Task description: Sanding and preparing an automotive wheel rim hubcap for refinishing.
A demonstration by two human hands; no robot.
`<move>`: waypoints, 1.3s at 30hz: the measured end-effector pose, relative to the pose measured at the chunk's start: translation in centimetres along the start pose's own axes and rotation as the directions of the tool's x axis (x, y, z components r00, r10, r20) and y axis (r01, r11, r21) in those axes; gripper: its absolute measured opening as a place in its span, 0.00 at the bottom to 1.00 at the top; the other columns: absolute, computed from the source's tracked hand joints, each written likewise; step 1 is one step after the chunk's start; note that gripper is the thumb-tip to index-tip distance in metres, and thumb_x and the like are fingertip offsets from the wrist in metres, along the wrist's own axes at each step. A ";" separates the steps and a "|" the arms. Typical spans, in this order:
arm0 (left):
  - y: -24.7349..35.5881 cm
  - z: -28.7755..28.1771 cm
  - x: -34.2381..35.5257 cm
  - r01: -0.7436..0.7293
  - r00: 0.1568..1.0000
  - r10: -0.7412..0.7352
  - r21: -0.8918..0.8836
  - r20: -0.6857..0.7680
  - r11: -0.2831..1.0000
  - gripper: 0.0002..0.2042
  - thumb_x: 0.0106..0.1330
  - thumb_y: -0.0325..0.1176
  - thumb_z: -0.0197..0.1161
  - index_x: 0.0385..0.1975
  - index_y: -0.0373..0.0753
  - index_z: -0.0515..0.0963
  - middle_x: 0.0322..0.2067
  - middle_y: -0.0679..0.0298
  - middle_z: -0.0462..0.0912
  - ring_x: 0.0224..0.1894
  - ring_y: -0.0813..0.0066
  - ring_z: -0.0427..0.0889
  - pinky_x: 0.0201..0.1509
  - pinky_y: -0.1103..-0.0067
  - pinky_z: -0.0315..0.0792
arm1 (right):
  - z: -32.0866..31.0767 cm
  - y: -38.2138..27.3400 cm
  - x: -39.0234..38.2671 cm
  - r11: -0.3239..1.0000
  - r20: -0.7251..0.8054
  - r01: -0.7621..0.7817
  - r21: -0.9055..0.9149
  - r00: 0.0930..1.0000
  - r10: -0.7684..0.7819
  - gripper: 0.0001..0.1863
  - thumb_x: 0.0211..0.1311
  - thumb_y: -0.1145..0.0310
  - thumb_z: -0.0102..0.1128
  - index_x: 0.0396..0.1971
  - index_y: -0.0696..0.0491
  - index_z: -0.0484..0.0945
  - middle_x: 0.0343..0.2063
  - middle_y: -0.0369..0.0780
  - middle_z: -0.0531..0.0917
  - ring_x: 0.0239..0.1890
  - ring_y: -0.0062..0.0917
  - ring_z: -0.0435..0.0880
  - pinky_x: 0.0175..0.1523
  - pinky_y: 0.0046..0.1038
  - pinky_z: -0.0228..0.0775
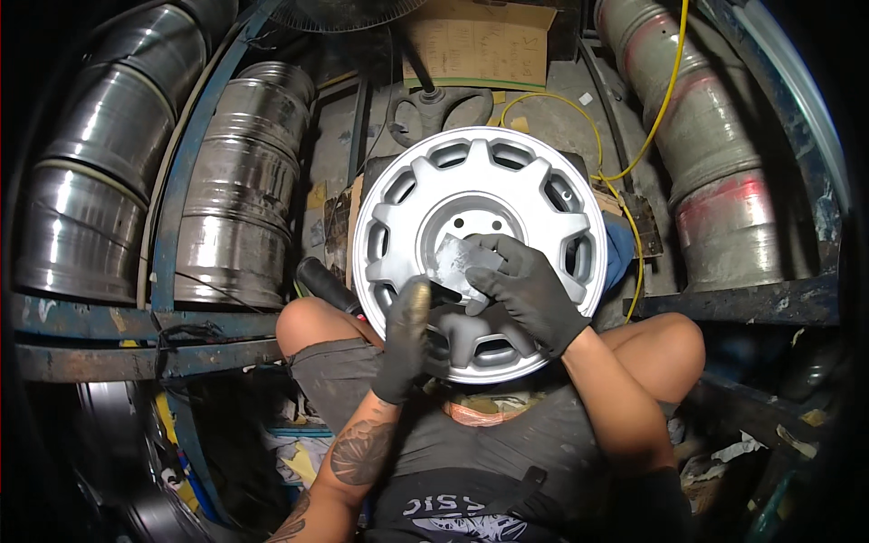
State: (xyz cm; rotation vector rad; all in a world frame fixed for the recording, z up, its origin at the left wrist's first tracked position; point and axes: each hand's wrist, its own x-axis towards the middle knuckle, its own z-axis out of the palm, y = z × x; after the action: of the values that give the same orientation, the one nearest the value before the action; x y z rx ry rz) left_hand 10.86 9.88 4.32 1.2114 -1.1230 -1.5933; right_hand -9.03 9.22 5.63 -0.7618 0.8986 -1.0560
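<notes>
A silver alloy wheel rim (369,195) lies face up in front of me, between my bent legs. My right hand (529,294), in a dark work glove, pinches a flat grey piece (453,258) with whitish smears, held over the rim's hub. Whether that piece is a sheet or a plate I cannot tell. My left hand (407,339), gloved too, is closed low over the rim's near left side, thumb up. A slim dark thing (444,293) juts from it toward the flat piece; its kind is unclear.
Stacked bare metal wheels (240,181) line racks on the left, with more stacked wheels (724,217) on the right. A yellow hose (638,235) loops along the right. Beyond the rim are a fan stand base (439,113) and a cardboard box (489,45). A dark cylindrical tool (326,285) lies beside my left knee.
</notes>
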 end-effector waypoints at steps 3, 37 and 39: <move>0.3 0.2 -0.2 -0.047 0.997 0.051 0.075 -0.050 0.996 0.14 0.81 0.42 0.53 0.45 0.36 0.77 0.35 0.67 0.82 0.34 0.81 0.81 0.38 0.83 0.75 | 0.2 0.9 0.1 0.999 0.008 0.038 0.018 0.999 -0.038 0.18 0.71 0.66 0.65 0.54 0.61 0.78 0.42 0.38 0.83 0.36 0.19 0.84 0.39 0.20 0.78; -6.7 4.6 16.9 -0.352 0.842 0.415 0.934 0.344 -0.061 0.31 0.73 0.50 0.49 0.75 0.45 0.61 0.74 0.48 0.56 0.78 0.45 0.47 0.77 0.45 0.33 | -6.4 7.5 -5.7 -0.055 -0.116 -0.180 -0.982 0.806 -0.580 0.17 0.59 0.74 0.59 0.49 0.49 0.83 0.22 0.41 0.81 0.22 0.36 0.82 0.27 0.38 0.73; -6.1 4.6 17.1 -0.346 0.839 0.423 0.936 0.341 -0.068 0.30 0.74 0.48 0.49 0.74 0.44 0.61 0.75 0.48 0.54 0.78 0.47 0.47 0.78 0.45 0.35 | -6.0 7.1 -6.2 -0.020 -0.113 -0.152 -0.988 0.811 -0.573 0.19 0.59 0.75 0.58 0.51 0.49 0.83 0.23 0.40 0.81 0.22 0.35 0.82 0.27 0.38 0.73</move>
State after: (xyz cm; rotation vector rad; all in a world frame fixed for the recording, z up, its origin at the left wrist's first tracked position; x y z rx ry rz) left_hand 2.43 -3.95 -5.05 1.4317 -2.4606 -0.0036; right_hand -13.01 16.72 -1.69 -2.0065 2.2117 -0.7087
